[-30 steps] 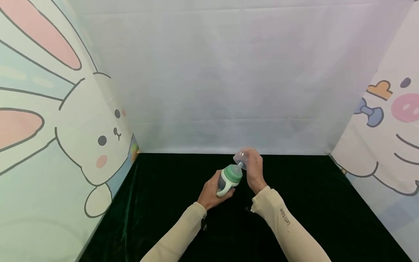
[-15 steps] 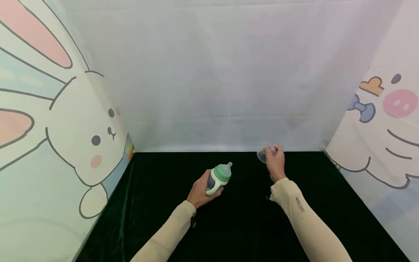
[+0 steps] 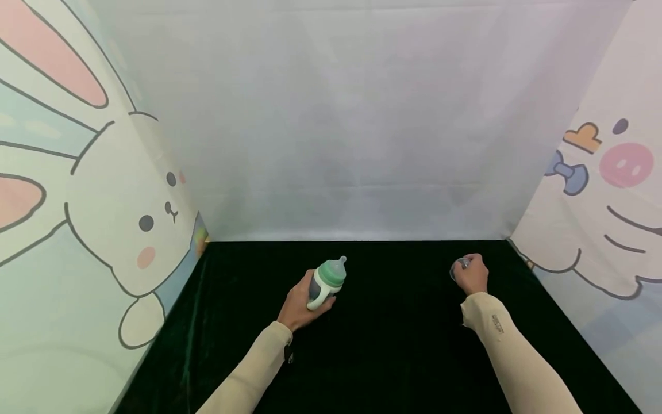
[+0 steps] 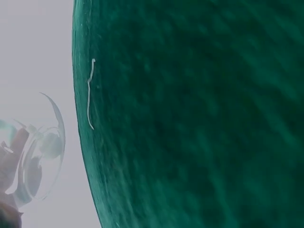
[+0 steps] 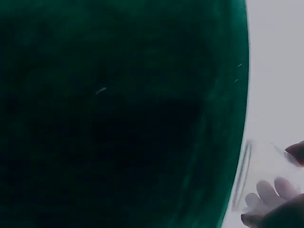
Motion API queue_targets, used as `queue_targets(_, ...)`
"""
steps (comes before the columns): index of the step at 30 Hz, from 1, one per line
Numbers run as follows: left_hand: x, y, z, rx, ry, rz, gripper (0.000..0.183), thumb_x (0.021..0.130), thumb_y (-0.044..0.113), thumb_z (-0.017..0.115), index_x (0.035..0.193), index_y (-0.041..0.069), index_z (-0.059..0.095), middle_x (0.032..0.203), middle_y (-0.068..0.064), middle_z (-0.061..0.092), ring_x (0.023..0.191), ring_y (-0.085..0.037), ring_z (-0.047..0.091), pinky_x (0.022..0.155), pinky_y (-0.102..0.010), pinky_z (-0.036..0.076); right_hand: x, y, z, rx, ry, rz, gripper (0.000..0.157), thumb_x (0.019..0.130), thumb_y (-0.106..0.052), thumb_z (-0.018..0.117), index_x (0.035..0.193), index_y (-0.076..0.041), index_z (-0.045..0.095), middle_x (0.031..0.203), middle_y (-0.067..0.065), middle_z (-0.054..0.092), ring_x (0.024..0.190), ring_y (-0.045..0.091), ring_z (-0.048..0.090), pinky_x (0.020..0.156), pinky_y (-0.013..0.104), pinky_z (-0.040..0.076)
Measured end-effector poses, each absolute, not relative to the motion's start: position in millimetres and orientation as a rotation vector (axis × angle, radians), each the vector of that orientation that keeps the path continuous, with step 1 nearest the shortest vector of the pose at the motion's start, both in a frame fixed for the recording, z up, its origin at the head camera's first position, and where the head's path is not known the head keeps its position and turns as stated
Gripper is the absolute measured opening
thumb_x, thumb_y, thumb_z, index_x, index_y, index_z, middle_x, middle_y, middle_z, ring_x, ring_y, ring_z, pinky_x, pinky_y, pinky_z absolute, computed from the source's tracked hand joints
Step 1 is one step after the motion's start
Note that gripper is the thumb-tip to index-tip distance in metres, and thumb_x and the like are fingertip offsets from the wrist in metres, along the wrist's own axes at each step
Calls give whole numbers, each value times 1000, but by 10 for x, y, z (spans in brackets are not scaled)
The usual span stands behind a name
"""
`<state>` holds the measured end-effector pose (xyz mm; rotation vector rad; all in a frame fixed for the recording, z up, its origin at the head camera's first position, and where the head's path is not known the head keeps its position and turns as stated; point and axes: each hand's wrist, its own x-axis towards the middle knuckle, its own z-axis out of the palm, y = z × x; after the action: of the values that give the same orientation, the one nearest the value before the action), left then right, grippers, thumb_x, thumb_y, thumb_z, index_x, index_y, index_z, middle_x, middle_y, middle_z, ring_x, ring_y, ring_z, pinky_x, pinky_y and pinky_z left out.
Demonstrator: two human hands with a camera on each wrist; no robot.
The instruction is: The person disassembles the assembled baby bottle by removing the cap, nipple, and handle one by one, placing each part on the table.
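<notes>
My left hand [image 3: 300, 305] grips a baby bottle [image 3: 327, 282] above the dark green cloth, left of centre in the head view. The bottle has a green collar, a pale handle and a clear teat tilted up to the right. Over on the right, my right hand [image 3: 473, 275] holds a clear dome-shaped cap [image 3: 458, 268], its fingers partly hiding it. In the right wrist view the clear cap [image 5: 254, 164] lies between the thumb and several fingers at the lower right edge. The left wrist view catches only a pale, washed-out, see-through shape beside fingers at its left edge.
Dark green velvet cloth [image 3: 383, 345] covers the table, with a fold along its left side. A white fabric wall [image 3: 351, 144] stands behind. Side panels carry a printed rabbit [image 3: 124, 207] on the left and a pig [image 3: 615, 195] on the right. A white thread [image 4: 89, 95] lies on the cloth.
My right hand has pulled the clear cap away from the bottle's teat and carried it right, then lower toward the cloth. The left hand with the bottle has shifted slightly left.
</notes>
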<state>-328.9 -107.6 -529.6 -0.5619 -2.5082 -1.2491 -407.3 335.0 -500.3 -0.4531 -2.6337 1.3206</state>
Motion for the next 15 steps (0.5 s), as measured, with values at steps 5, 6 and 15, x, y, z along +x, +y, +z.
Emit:
queue_targets(5, -3289, -1187, -5316, -522, -2514, -1255, 69, 90, 31, 84, 149, 18, 49, 137, -5, 65, 117, -25, 67, 98, -52, 57, -4052, 3419, -5097, -463, -2728, 1313, 53, 102, -10, 47, 146, 16, 34, 142, 46, 41, 130, 60, 46, 109, 68, 44)
queue_targets(6, -3289, -1201, -5325, -512, -2518, -1260, 70, 90, 31, 85, 149, 19, 49, 137, -5, 65, 117, -25, 67, 99, -52, 56, -4050, 3424, -5108, -459, -2740, 1317, 53, 103, -11, 46, 147, 16, 33, 143, 46, 40, 130, 60, 45, 109, 68, 44)
queue_targets(15, -3291, -1211, -5374, -502, -2498, -1326, 69, 90, 31, 85, 148, 19, 50, 137, -4, 65, 119, -23, 66, 101, -51, 55, -4012, 3471, -5246, -322, -2759, 1310, 65, 106, -16, 51, 154, 17, 22, 149, 47, 32, 133, 62, 40, 110, 70, 41)
